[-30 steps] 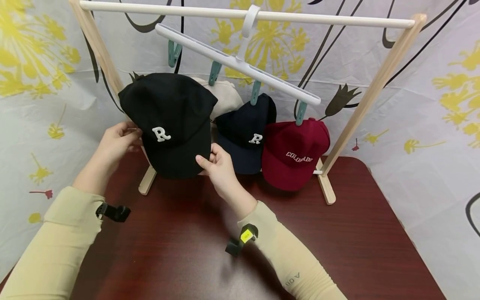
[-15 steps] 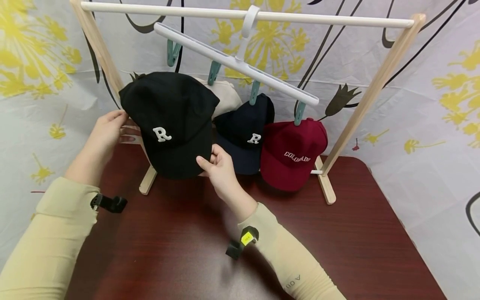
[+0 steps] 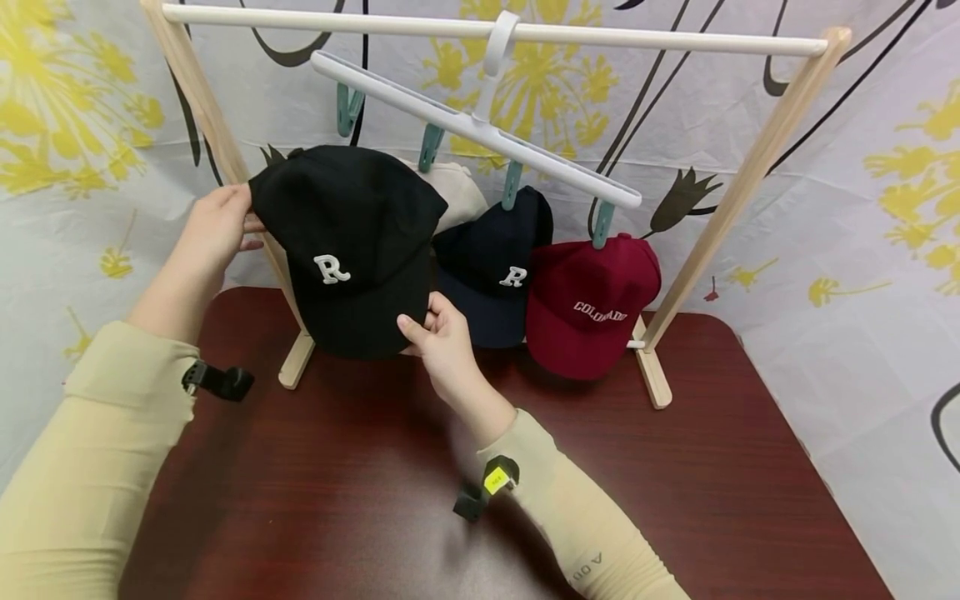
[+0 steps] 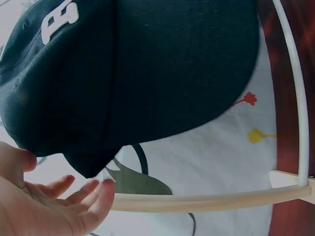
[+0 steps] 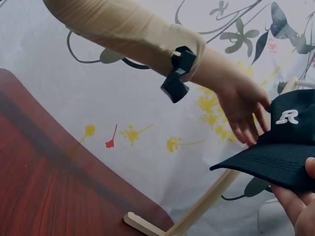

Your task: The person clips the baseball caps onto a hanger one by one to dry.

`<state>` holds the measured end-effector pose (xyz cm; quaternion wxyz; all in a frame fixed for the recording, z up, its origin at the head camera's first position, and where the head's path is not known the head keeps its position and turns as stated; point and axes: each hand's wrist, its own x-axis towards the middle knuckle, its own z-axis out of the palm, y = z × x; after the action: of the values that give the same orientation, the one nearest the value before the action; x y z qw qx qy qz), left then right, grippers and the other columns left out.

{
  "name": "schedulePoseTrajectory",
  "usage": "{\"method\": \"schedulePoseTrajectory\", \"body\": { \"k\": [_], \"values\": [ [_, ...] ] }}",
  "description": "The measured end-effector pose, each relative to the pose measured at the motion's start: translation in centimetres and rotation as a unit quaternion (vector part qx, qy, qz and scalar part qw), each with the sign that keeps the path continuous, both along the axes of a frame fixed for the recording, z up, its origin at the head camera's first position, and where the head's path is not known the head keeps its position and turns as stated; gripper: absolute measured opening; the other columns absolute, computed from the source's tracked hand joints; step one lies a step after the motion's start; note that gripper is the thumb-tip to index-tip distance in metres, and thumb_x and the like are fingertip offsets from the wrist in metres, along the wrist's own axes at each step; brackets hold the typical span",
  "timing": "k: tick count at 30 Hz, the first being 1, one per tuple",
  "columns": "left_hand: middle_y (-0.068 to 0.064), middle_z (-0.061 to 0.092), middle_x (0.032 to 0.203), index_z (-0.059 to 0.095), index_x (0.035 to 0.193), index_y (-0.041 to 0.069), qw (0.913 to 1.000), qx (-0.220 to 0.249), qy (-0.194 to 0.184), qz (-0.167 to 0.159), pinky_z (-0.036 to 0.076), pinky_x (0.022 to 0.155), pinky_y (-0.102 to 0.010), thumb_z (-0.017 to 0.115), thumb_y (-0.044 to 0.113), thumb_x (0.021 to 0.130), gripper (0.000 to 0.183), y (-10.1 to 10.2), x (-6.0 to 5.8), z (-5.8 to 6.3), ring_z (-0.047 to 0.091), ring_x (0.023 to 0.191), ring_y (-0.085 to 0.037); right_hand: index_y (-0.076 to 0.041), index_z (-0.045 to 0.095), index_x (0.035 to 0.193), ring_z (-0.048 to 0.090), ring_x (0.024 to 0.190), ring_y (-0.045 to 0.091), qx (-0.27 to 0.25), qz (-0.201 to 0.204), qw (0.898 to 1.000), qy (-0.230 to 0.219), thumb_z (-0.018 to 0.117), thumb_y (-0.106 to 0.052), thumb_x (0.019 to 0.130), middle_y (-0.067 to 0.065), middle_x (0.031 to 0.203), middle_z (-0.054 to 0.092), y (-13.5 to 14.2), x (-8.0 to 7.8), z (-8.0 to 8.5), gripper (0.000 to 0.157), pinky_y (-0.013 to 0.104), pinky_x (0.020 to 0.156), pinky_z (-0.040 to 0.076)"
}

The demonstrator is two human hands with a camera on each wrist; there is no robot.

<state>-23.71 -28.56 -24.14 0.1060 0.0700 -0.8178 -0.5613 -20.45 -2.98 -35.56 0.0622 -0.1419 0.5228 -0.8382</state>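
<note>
A black baseball cap (image 3: 352,242) with a white letter R is held up in front of the rack's left side. My right hand (image 3: 444,346) pinches its visor at the right corner, thumb on top and fingers underneath. On the crown's left edge, my left hand (image 3: 215,229) pinches the cap with thumb and index finger. Its other fingers hang loosely apart in the left wrist view, and the index tip is partly hidden. Above the cap is a white hanger (image 3: 472,129) with teal clips (image 3: 348,110), tilted down to the right.
A navy cap (image 3: 483,258) and a red COLORADO cap (image 3: 592,308) hang from clips on the right. A cream cap (image 3: 459,196) is partly hidden behind the black one. The wooden rack (image 3: 705,204) stands on a dark red table (image 3: 360,500) before a patterned cloth (image 3: 847,350).
My left hand has slid upward along the black cap's left edge. The cap has shifted slightly right, while my right hand keeps its pinch on the visor.
</note>
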Motion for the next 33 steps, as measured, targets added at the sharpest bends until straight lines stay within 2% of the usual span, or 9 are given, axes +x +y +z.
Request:
{"method": "schedulePoseTrajectory", "body": {
  "k": [3, 10, 13, 16, 18, 23, 28, 30, 33],
  "values": [
    [0.000, 0.049, 0.111, 0.037, 0.144, 0.001, 0.9997, -0.016, 0.007, 0.015, 0.045, 0.070, -0.014, 0.032, 0.040, 0.103, 0.057, 0.3, -0.4, 0.8, 0.051, 0.085, -0.001, -0.002, 0.053, 0.093, 0.067, 0.074, 0.016, -0.002, -0.004, 1.000, -0.002, 0.057, 0.013, 0.089, 0.009, 0.086, 0.067, 0.0, 0.0, -0.1, 0.016, 0.034, 0.065, 0.056],
    [0.007, 0.050, 0.095, 0.052, 0.127, 0.005, 0.9981, -0.012, 0.047, 0.036, 0.040, 0.062, -0.012, 0.037, 0.033, 0.103, 0.040, 0.8, -1.1, 2.5, 0.047, 0.080, -0.004, -0.003, 0.053, 0.094, 0.066, 0.073, 0.015, -0.002, -0.006, 1.000, -0.005, 0.057, 0.014, 0.089, 0.006, 0.084, 0.066, 0.2, 0.0, -0.3, 0.018, 0.031, 0.062, 0.055],
    [0.004, 0.055, 0.106, 0.053, 0.128, 0.008, 0.9983, -0.021, 0.047, 0.027, 0.040, 0.072, -0.017, 0.037, 0.034, 0.103, 0.039, 1.1, -1.4, 3.3, 0.051, 0.094, -0.008, -0.003, 0.053, 0.094, 0.066, 0.072, 0.014, -0.001, -0.009, 1.000, -0.010, 0.057, 0.014, 0.089, 0.005, 0.083, 0.066, 0.2, -0.1, -0.5, 0.018, 0.030, 0.061, 0.055],
    [0.000, 0.054, 0.119, 0.049, 0.137, 0.009, 0.9979, -0.051, 0.039, 0.011, 0.036, 0.083, -0.021, 0.034, 0.038, 0.103, 0.047, 1.7, -1.7, 4.1, 0.050, 0.110, -0.012, -0.003, 0.053, 0.093, 0.066, 0.072, 0.014, 0.000, -0.010, 1.000, -0.013, 0.057, 0.014, 0.089, 0.005, 0.083, 0.066, 0.3, -0.1, -0.7, 0.018, 0.030, 0.061, 0.055],
    [0.000, 0.054, 0.124, 0.045, 0.141, 0.008, 0.9976, -0.061, 0.034, 0.002, 0.035, 0.084, -0.023, 0.033, 0.040, 0.103, 0.051, 2.2, -2.1, 4.7, 0.049, 0.114, -0.013, -0.004, 0.053, 0.092, 0.066, 0.072, 0.014, 0.001, -0.009, 1.000, -0.013, 0.057, 0.014, 0.089, 0.006, 0.083, 0.066, 0.3, -0.1, -0.8, 0.018, 0.029, 0.061, 0.055],
    [-0.002, 0.049, 0.137, 0.037, 0.147, 0.008, 0.9989, -0.038, 0.020, -0.020, 0.037, 0.084, -0.021, 0.033, 0.040, 0.103, 0.054, 3.1, -2.6, 5.9, 0.045, 0.123, -0.014, -0.003, 0.053, 0.091, 0.067, 0.072, 0.015, 0.003, -0.006, 1.000, -0.016, 0.057, 0.013, 0.089, 0.006, 0.083, 0.067, 0.3, 0.0, -1.1, 0.017, 0.029, 0.061, 0.055],
    [-0.005, 0.040, 0.148, 0.030, 0.150, 0.011, 0.9988, 0.028, 0.003, -0.040, 0.040, 0.077, -0.017, 0.033, 0.042, 0.103, 0.056, 3.7, -3.2, 6.8, 0.039, 0.133, -0.016, -0.003, 0.053, 0.091, 0.067, 0.071, 0.015, 0.004, -0.005, 1.000, -0.022, 0.057, 0.014, 0.089, 0.006, 0.082, 0.067, 0.3, 0.0, -1.3, 0.017, 0.029, 0.060, 0.055],
    [-0.003, 0.038, 0.150, 0.028, 0.151, 0.013, 0.9979, 0.046, -0.006, -0.044, 0.040, 0.079, -0.018, 0.033, 0.044, 0.103, 0.057, 4.0, -3.4, 7.2, 0.036, 0.135, -0.015, -0.003, 0.053, 0.092, 0.066, 0.071, 0.015, 0.002, -0.004, 1.000, -0.023, 0.057, 0.014, 0.089, 0.006, 0.082, 0.067, 0.3, 0.1, -1.3, 0.017, 0.029, 0.060, 0.055],
    [0.000, 0.033, 0.152, 0.024, 0.152, 0.016, 0.9983, 0.030, -0.012, -0.050, 0.038, 0.089, -0.022, 0.030, 0.046, 0.102, 0.059, 4.6, -3.7, 7.7, 0.032, 0.137, -0.014, -0.003, 0.053, 0.092, 0.066, 0.071, 0.015, 0.003, -0.002, 1.000, -0.025, 0.057, 0.014, 0.089, 0.006, 0.082, 0.067, 0.3, 0.1, -1.4, 0.018, 0.029, 0.060, 0.055]
  ]
}}
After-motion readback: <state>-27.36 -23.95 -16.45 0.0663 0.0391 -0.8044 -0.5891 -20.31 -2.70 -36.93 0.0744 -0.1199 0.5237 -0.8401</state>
